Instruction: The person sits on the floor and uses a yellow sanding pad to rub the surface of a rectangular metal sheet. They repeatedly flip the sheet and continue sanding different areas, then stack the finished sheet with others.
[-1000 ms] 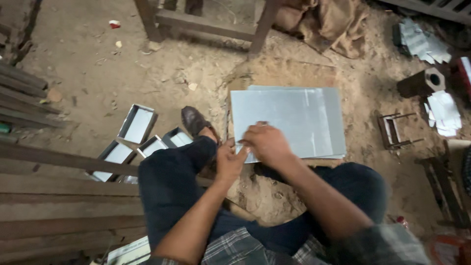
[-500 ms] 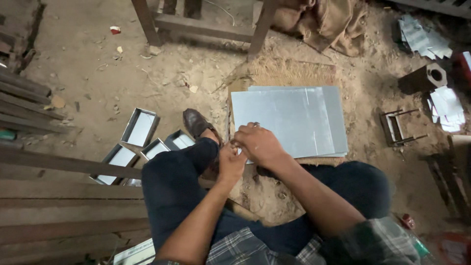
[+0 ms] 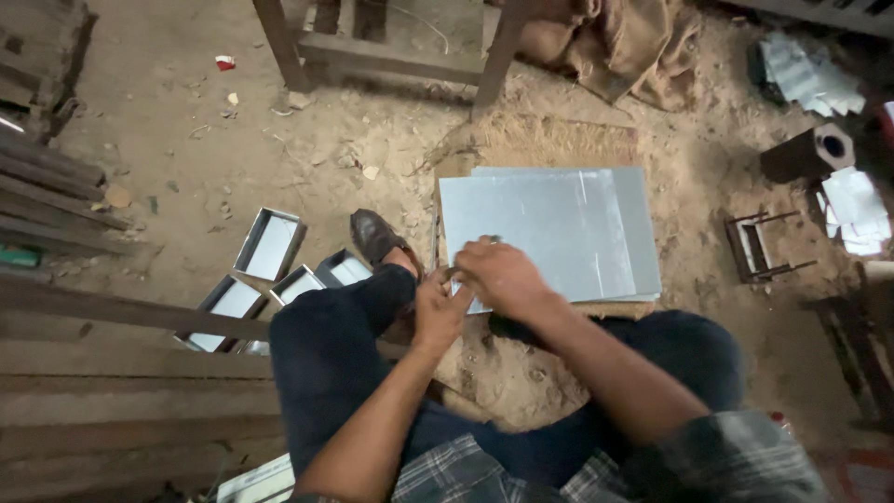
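Pinching near corner of grey metal sheet (image 3: 549, 228) with right hand (image 3: 503, 277), fingers curled over its edge; left hand (image 3: 438, 312) touching just beside, fingers apparently closed, grip unclear. Sheet lying flat on sandy floor (image 3: 186, 158), by open metal trays (image 3: 270, 244)

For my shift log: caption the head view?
Both hands, left hand and right hand, meet at the near corner of stacked metal sheets.
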